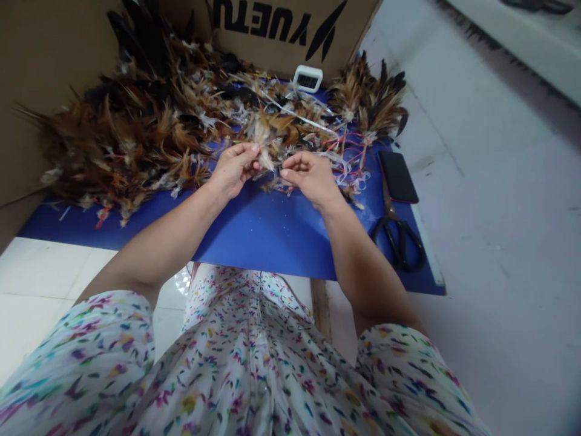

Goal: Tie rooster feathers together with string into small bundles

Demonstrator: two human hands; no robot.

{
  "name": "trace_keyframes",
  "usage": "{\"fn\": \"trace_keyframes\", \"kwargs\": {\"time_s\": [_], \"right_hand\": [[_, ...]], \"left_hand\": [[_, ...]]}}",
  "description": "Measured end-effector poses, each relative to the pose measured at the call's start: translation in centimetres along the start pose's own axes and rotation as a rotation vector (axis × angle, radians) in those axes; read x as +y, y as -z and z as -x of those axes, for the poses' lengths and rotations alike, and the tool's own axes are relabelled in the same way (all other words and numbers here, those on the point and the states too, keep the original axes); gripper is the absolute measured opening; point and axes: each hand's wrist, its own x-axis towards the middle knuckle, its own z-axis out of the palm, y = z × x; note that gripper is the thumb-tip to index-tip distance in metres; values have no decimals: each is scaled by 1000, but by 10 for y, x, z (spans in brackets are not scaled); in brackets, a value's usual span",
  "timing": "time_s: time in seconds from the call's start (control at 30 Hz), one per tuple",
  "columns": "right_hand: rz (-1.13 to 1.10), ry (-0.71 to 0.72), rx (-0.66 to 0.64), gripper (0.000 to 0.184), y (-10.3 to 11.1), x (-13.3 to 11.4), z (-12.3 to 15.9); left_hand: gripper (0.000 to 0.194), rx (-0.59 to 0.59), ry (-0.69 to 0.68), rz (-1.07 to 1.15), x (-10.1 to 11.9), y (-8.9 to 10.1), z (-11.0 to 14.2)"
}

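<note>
Between thumb and fingers my left hand (236, 169) pinches a small bunch of pale brown feathers (262, 136), its fluffy light ends pointing down toward me. Close by on the right, my right hand (311, 175) is closed in a pinch near the lower end of that bunch. Whatever its fingertips hold is too small to make out. Behind both hands lies a broad heap of brown and black feathers (149, 130). White and red strings (342, 145) run among the feathers right of my right hand.
Black-handled scissors (402, 245) lie at the right of the blue table (267, 236), partly beneath a black phone (398, 175). Tied feather bundles (370, 106) sit at the back right. A white digital timer (307, 79) stands before a cardboard box (290, 51).
</note>
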Motion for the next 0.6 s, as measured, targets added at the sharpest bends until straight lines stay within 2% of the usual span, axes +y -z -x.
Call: {"fn": "trace_keyframes", "kwargs": {"time_s": [0.1, 0.2, 0.3, 0.4, 0.6], "right_hand": [[159, 114, 33, 12, 1, -4, 1], [219, 130, 14, 20, -2, -9, 4], [185, 98, -54, 27, -6, -12, 7], [133, 81, -87, 26, -11, -12, 8], [48, 29, -39, 27, -10, -9, 7]], "left_hand": [[19, -2, -40, -35, -1, 0, 0], [20, -2, -79, -73, -4, 0, 0], [21, -7, -93, -94, -7, 0, 1], [22, -42, -96, -103, -10, -1, 3], [24, -86, -117, -109, -11, -1, 4]]}}
